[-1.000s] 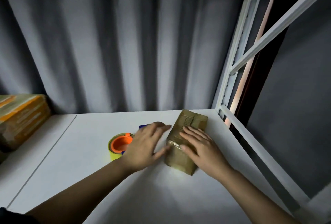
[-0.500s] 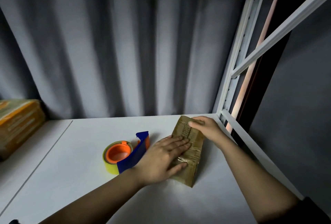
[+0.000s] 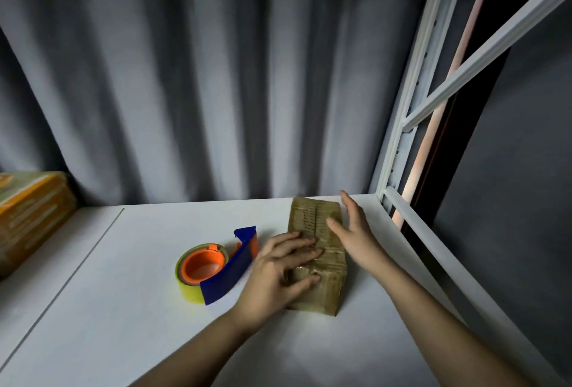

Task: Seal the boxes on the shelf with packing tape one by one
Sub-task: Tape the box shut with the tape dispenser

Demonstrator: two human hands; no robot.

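A small brown cardboard box [image 3: 322, 287] wrapped in clear tape lies on the white shelf [image 3: 123, 309], right of centre. My left hand [image 3: 278, 272] rests on the near half of its top with fingers spread flat. My right hand [image 3: 356, 232] hovers with straight fingers along the box's right side and holds nothing. A tape dispenser [image 3: 213, 266] with a yellow roll, orange core and blue handle sits on the shelf just left of my left hand, untouched.
A stack of taped boxes with orange stripes [image 3: 28, 216] stands at the far left. Grey curtain folds close off the back. The white metal shelf frame [image 3: 405, 126] and its side rail run along the right edge, close to the box.
My right hand has let go of the box's far end and drawn back, opening beside the box. My left hand stays pressed on the box's top. The dispenser has not moved.
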